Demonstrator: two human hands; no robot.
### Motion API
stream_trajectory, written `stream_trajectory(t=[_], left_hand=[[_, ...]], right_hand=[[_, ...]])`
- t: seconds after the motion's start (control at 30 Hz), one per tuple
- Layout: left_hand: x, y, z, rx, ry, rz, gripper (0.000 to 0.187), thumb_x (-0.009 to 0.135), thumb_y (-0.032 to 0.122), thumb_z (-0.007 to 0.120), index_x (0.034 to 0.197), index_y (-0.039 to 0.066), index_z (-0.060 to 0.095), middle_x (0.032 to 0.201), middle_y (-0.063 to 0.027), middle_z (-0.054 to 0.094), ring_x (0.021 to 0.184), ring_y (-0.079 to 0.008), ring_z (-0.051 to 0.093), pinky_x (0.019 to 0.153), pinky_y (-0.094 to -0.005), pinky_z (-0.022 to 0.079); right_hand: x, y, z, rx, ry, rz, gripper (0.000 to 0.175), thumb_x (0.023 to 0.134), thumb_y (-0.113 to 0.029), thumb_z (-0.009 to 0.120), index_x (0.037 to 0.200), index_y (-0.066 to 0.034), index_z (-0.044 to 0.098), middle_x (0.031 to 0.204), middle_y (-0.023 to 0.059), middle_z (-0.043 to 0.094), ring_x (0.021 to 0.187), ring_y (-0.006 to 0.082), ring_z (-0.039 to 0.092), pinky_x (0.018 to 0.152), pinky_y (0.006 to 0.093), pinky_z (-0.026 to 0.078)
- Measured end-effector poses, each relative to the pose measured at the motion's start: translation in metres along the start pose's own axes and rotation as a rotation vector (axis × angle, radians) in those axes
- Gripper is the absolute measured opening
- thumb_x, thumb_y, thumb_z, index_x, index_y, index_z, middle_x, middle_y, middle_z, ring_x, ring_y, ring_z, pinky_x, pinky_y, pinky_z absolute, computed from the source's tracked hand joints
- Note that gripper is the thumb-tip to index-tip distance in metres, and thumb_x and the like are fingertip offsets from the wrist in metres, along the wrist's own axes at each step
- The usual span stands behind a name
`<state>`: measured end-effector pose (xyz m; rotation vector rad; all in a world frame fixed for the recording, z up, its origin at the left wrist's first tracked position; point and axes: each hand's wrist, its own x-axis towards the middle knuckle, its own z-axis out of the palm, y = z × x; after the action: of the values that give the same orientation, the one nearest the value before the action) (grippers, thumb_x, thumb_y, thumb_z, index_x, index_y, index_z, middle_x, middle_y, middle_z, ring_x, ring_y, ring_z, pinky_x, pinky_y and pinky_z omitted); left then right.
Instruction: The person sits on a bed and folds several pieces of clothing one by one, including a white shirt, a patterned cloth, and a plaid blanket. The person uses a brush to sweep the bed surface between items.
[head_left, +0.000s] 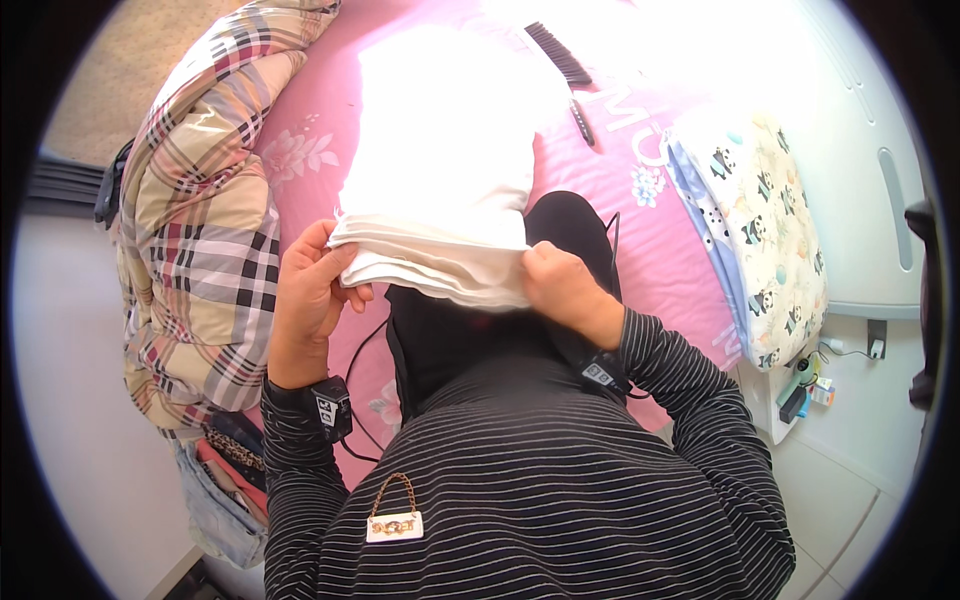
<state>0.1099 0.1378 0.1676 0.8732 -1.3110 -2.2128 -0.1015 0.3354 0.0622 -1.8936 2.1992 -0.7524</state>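
Note:
A white layered cloth (442, 262) is stretched between my hands, above my lap. My left hand (311, 292) pinches its left corner, with the thumb on top and fingers underneath. At the opposite corner, my right hand (562, 285) has its fingers closed on the edge. Several folded layers show along the edge nearest me. Beyond them a bright white expanse (442, 127) reaches over the bed; the glare hides its detail, and I cannot tell whether it is one piece with the cloth.
Pink floral bedding (637, 255) lies beneath. A bed brush (562, 71) rests near the far side. A plaid quilt (202, 225) is bunched at left, above folded clothes (225, 502). At right are panda-print bedding (772, 247) and a pale headboard (847, 172). Black cables (364, 352) run beside my legs.

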Motion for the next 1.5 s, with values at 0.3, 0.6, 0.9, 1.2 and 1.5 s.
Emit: stream_trajectory(t=[0.3, 0.6, 0.9, 1.2, 1.5], left_hand=[[0.050, 0.041, 0.006, 0.137, 0.057, 0.016, 0.021, 0.084, 0.002, 0.047, 0.104, -0.005, 0.050, 0.081, -0.0135, 0.058, 0.055, -0.0182, 0.056, 0.043, -0.0254, 0.045], [0.081, 0.159, 0.049, -0.096, -0.536, 0.583, 0.019, 0.089, 0.005, 0.045, 0.105, -0.005, 0.051, 0.091, -0.0143, 0.060, 0.070, -0.0201, 0.060, 0.056, -0.0230, 0.050], [0.075, 0.198, 0.069, 0.012, -0.391, 0.502, 0.017, 0.088, 0.007, 0.046, 0.102, -0.001, 0.052, 0.077, -0.0078, 0.060, 0.059, -0.0144, 0.059, 0.046, -0.0213, 0.049], [0.151, 0.177, 0.050, 0.088, -0.291, 0.318, 0.025, 0.089, 0.004, 0.043, 0.113, -0.003, 0.045, 0.103, -0.0160, 0.055, 0.082, -0.0217, 0.062, 0.063, -0.0242, 0.056], [0.194, 0.217, 0.046, -0.011, -0.315, 0.584, 0.026, 0.087, 0.004, 0.048, 0.112, 0.000, 0.044, 0.095, -0.0158, 0.059, 0.076, -0.0256, 0.064, 0.052, -0.0234, 0.053]], right_hand=[[0.052, 0.016, -0.094, 0.248, 0.174, 0.341, 0.016, 0.070, 0.001, 0.049, 0.086, 0.0015, 0.048, 0.076, 0.0148, 0.054, 0.063, 0.0259, 0.053, 0.064, 0.0318, 0.044], [0.115, -0.022, -0.277, -0.053, 0.734, 0.031, 0.019, 0.085, -0.012, 0.056, 0.099, -0.0015, 0.063, 0.074, 0.0017, 0.059, 0.063, 0.0055, 0.049, 0.057, 0.0182, 0.040], [0.134, -0.076, -0.341, -0.012, 0.713, -0.209, 0.011, 0.082, 0.000, 0.050, 0.082, 0.0019, 0.061, 0.067, 0.0007, 0.058, 0.058, 0.0060, 0.051, 0.053, 0.0190, 0.041], [0.212, 0.018, -0.331, -0.226, 0.233, 0.051, 0.022, 0.085, -0.010, 0.046, 0.101, -0.0046, 0.061, 0.069, 0.0040, 0.060, 0.052, 0.0069, 0.051, 0.047, 0.0189, 0.044], [0.275, 0.044, -0.305, -0.081, 0.703, 0.045, 0.022, 0.086, -0.009, 0.050, 0.103, -0.0025, 0.061, 0.080, 0.0068, 0.063, 0.062, 0.0097, 0.057, 0.055, 0.0223, 0.048]])
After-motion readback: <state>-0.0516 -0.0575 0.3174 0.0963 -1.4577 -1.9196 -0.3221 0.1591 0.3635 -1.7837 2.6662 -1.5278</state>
